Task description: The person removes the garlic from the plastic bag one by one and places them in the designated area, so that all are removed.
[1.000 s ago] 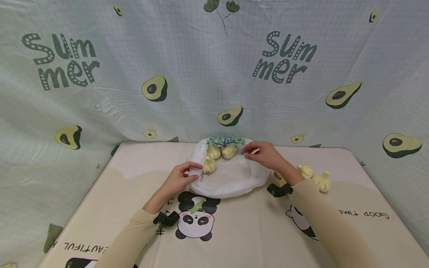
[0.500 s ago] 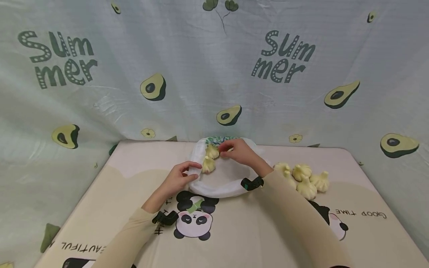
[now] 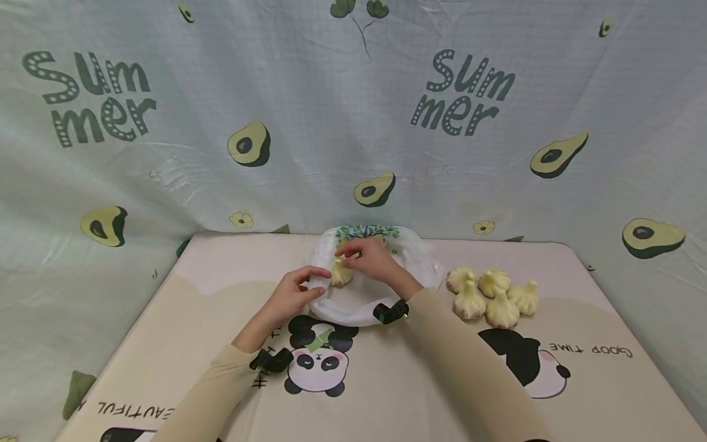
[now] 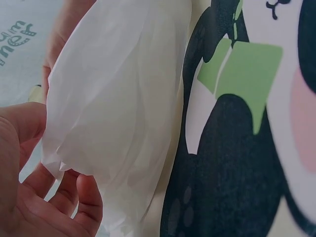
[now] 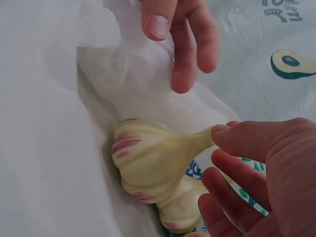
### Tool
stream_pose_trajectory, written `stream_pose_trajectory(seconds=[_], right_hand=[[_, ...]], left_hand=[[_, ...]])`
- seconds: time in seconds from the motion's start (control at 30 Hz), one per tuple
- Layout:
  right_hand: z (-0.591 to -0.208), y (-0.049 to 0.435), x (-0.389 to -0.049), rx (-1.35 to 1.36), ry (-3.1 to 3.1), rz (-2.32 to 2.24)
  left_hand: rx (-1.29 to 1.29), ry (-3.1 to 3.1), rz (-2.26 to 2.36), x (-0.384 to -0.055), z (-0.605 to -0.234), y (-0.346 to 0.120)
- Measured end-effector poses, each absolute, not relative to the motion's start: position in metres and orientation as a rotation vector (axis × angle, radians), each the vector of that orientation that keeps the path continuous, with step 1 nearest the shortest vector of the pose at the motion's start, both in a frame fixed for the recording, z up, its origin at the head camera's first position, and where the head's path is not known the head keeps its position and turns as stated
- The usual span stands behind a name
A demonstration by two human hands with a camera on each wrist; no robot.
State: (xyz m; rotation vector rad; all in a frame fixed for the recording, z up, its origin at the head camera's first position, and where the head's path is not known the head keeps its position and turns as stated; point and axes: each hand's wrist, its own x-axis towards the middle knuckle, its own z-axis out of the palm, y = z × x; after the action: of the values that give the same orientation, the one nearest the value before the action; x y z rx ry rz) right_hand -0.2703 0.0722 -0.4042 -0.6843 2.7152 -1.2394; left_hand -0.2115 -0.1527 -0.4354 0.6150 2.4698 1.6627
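Shifting the right hand from the 12 o'clock side of the white plastic bag, half a second ago, over toward its 9 o'clock side, and now pinching one garlic bulb by the stem tip, bringing thumb and forefinger nearly together and bending the other fingers loosely beneath. Apparently turning from reaching to grasping, so seemingly handling this bulb now while not yet lifting it clear of the bag. Keeping the bulb inside the bag at about 9 o'clock, close to the left hand. Pointing stem-first between 2 and 3 o'clock in the right wrist view, facing the broad, pink-streaked base toward 8 or 9 o'clock and running the long axis through both, tilting slightly off level. Leaving a second bulb lying partly behind it, toward 5 o'clock. Holding the bag's rim in the loosely curling left hand, showing a gap between thumb and fingers. Leaving five more bulbs resting in a group outside the bag, toward 3 o'clock on the counter.
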Motion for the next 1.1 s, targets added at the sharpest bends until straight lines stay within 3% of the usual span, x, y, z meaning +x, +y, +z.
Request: stream_pose_trajectory(seconds=[1.1], right_hand=[[-0.4092,0.0743,-0.2668,-0.658,2.730,-1.281]], left_hand=[[0.658,2.448,1.704,-0.2106,-0.4382,-0.1545]])
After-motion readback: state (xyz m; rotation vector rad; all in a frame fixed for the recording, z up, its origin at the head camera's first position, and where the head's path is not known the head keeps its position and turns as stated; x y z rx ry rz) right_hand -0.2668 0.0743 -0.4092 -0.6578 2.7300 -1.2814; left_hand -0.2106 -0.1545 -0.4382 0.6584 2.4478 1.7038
